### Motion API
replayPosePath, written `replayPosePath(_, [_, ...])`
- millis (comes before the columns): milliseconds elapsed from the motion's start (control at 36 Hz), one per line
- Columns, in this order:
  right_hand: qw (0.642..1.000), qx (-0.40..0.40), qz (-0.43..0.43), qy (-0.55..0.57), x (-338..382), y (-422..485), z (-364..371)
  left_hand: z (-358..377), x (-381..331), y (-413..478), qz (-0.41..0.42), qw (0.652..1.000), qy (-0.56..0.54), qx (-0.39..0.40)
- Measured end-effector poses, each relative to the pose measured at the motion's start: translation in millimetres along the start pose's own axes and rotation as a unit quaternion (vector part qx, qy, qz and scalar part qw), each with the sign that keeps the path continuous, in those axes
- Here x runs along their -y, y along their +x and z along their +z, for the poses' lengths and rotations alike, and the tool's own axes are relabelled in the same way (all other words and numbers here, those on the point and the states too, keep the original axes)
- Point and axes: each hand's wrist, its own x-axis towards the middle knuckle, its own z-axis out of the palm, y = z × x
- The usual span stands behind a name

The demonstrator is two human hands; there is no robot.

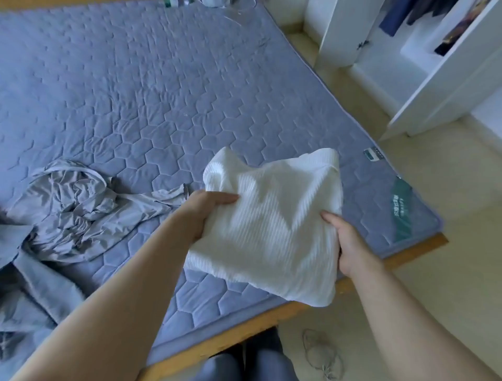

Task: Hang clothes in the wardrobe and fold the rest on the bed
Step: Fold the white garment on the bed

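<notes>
A folded white ribbed garment [271, 217] is held in the air above the near right corner of the bed [135, 95]. My left hand [209, 212] grips its left edge, thumb on top. My right hand [345, 244] grips its right edge from the side, fingers hidden under the cloth. A crumpled grey garment [81, 212] lies on the bed's blue quilted cover to the left. The white wardrobe [434, 68] stands open at the upper right with dark clothes [407, 13] hanging inside.
More grey cloth [27, 299] lies at the bed's near left edge. The wooden bed frame [244, 331] runs along the near side. A light shoe [323, 353] sits on the pale floor by my legs. Small items [212, 2] lie at the bed's far edge.
</notes>
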Motion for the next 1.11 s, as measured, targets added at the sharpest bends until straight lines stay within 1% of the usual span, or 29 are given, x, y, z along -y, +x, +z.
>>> replayPosePath(194, [0.995, -0.069, -0.021, 0.072, -17.4, -47.0, -55.9, 56.5, 8.0, -18.8, -0.017, 0.996, 0.069, 0.049])
replayPosePath(278, [0.991, -0.086, -0.029, 0.1, -18.7, -63.9, -82.9, 88.4, 8.6, -29.7, -0.009, 0.994, 0.09, 0.055])
replayPosePath(361, [0.986, -0.1, -0.042, 0.123, -19.3, -82.2, -114.2, 124.1, 11.1, -39.9, -0.001, 0.991, 0.112, 0.08])
replayPosePath(472, [0.98, -0.12, -0.057, 0.145, -16.0, -110.3, -169.5, 184.9, 22.1, -54.5, 0.011, 0.985, 0.133, 0.108])
replayPosePath(639, [0.969, -0.156, -0.069, 0.179, -14.3, -154.8, -276.1, 296.1, 53.8, -81.0, 0.011, 0.976, 0.16, 0.148])
replayPosePath(722, [0.964, -0.164, -0.081, 0.195, -9.5, -172.4, -326.2, 349.0, 66.8, -94.8, 0.022, 0.971, 0.174, 0.16])
replayPosePath(806, [0.961, -0.169, -0.096, 0.199, -2.5, -184.1, -369.1, 394.3, 73.9, -106.0, 0.013, 0.967, 0.18, 0.182])
replayPosePath(945, [0.956, -0.192, -0.095, 0.202, 11.1, -190.1, -422.8, 458.2, 75.7, -110.8, 0.012, 0.96, 0.191, 0.202])
replayPosePath(1111, [0.948, -0.214, -0.098, 0.216, 41.2, -174.9, -473.3, 534.9, 61.9, -95.8, 0.015, 0.948, 0.227, 0.221])
